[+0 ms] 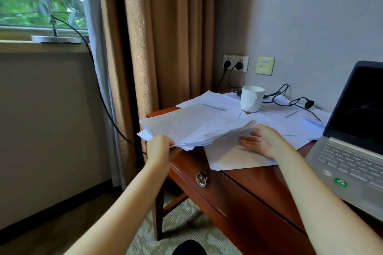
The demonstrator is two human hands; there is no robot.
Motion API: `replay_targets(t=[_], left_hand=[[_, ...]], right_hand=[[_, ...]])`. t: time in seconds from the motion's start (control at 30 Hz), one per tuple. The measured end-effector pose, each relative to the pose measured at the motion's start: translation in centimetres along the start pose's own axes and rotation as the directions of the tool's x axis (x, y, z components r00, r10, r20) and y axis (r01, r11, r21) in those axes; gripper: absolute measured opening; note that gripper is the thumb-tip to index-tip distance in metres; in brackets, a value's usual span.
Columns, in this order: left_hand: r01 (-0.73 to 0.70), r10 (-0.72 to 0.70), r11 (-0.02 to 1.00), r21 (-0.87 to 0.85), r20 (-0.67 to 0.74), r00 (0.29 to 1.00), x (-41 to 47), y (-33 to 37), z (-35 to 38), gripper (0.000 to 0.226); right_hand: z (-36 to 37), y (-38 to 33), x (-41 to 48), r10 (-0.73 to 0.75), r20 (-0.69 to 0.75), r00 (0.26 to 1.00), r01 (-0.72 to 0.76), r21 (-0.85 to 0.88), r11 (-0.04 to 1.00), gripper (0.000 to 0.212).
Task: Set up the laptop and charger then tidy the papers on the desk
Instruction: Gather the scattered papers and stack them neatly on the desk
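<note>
In the head view, the left hand (159,149) grips the near-left corner of a stack of papers (196,128). The thumb is on top and the fingers are curled beneath, so the stack is lifted and tilted off the left end of the desk (238,188). That grip probably lets the pile be gathered as one bundle instead of sheet by sheet.

The right hand (263,143) lies flat with straight fingers at the stack's right edge, resting on the loose sheets (232,159) under it. It seems either to hold those sheets down or to square the pile's edge; which one cannot be told.

More sheets spread across the far side of the desk, and a white mug (251,98) stands on them. It will likely have to be moved before they can be collected.

The laptop (352,141) sits open at the right end of the desk with its screen dark, well clear of the hands. The charger cable (298,103) loops over the far papers, and plugs sit in the wall socket (236,63) beyond. The cable runs toward the laptop's lid, but whether it is connected there is hidden.

Judging by this layout, the setting-up looks largely done and the tidying is under way.
</note>
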State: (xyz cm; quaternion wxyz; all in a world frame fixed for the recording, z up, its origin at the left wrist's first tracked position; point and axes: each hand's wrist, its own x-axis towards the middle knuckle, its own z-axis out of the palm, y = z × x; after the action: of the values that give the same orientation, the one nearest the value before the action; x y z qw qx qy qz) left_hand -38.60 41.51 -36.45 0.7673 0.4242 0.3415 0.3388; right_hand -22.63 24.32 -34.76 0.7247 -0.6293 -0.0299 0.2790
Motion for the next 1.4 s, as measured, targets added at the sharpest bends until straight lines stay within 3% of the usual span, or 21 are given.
replay_targets(t=[0.1,0.27,0.33,0.43,0.53,0.63,0.7,0.87,0.97,1.07,1.17,1.2,1.33,1.4], left_hand=[[0.03,-0.029,0.997,0.068,-0.009,1.0,0.8,1.0,-1.5,0.021],[0.051,-0.054,0.99,0.129,0.02,0.998,1.8,3.1,-4.9,0.029],[0.027,-0.033,0.986,0.162,0.033,0.999,2.3,3.6,-6.1,0.029],[0.037,-0.053,0.955,0.293,0.045,0.998,2.4,4.3,-7.0,0.029],[0.055,-0.112,0.876,0.48,0.091,0.99,1.5,4.8,-6.8,0.026],[0.095,-0.181,0.865,0.493,0.13,0.975,1.1,5.3,-6.5,0.009],[0.111,-0.215,0.865,0.489,0.163,0.963,0.9,5.4,-6.3,0.005],[0.014,-0.16,0.797,0.604,0.188,0.969,1.7,4.2,-6.2,0.026],[0.066,-0.22,0.753,0.654,0.156,0.963,2.8,4.3,-6.7,0.021],[0.104,-0.327,0.747,0.657,0.226,0.918,3.2,4.6,-7.0,0.006],[0.09,-0.332,0.739,0.667,0.245,0.911,3.7,4.3,-7.2,0.006],[0.093,-0.334,0.751,0.654,0.255,0.907,3.9,4.3,-7.3,0.005],[0.137,-0.368,0.783,0.607,0.275,0.888,4.1,4.3,-7.4,0.005],[0.125,-0.356,0.786,0.605,0.278,0.892,3.8,4.3,-7.2,0.007]], right_hand=[[0.0,0.1,0.0,-0.047,0.055,0.997,0.045,0.04,0.998,0.024],[-0.4,-0.2,-0.4,-0.076,-0.022,0.997,0.078,0.084,0.993,0.013],[-0.5,-0.4,-0.6,-0.07,-0.025,0.997,0.067,-0.095,0.993,0.021],[-0.2,-0.6,-0.9,-0.077,0.018,0.997,0.078,-0.425,0.902,0.031],[0.2,-0.8,-1.4,-0.01,0.1,0.995,0.058,-0.49,0.87,0.025],[-0.2,-1.0,-1.9,0.066,0.186,0.98,0.038,-0.504,0.863,0.029],[-0.4,-1.1,-1.6,0.083,0.188,0.979,0.016,-0.47,0.882,0.033],[-1.0,-1.1,0.5,-0.158,0.033,0.987,0.159,-0.365,0.918,0.047],[-1.7,-0.6,1.9,-0.157,-0.064,0.985,0.126,-0.344,0.931,0.051],[-1.8,-0.4,2.7,-0.2,-0.125,0.972,0.136,-0.397,0.908,0.043],[-2.2,-0.3,3.3,-0.216,-0.185,0.959,0.132,-0.386,0.913,0.024],[-2.3,-0.5,3.2,-0.226,-0.188,0.956,0.149,-0.352,0.924,0.012],[-2.1,-1.9,2.2,-0.233,-0.208,0.95,0.2,-0.17,0.965,0.008],[-1.6,-2.8,1.7,-0.232,-0.183,0.955,0.232,-0.025,0.972,0.017]])
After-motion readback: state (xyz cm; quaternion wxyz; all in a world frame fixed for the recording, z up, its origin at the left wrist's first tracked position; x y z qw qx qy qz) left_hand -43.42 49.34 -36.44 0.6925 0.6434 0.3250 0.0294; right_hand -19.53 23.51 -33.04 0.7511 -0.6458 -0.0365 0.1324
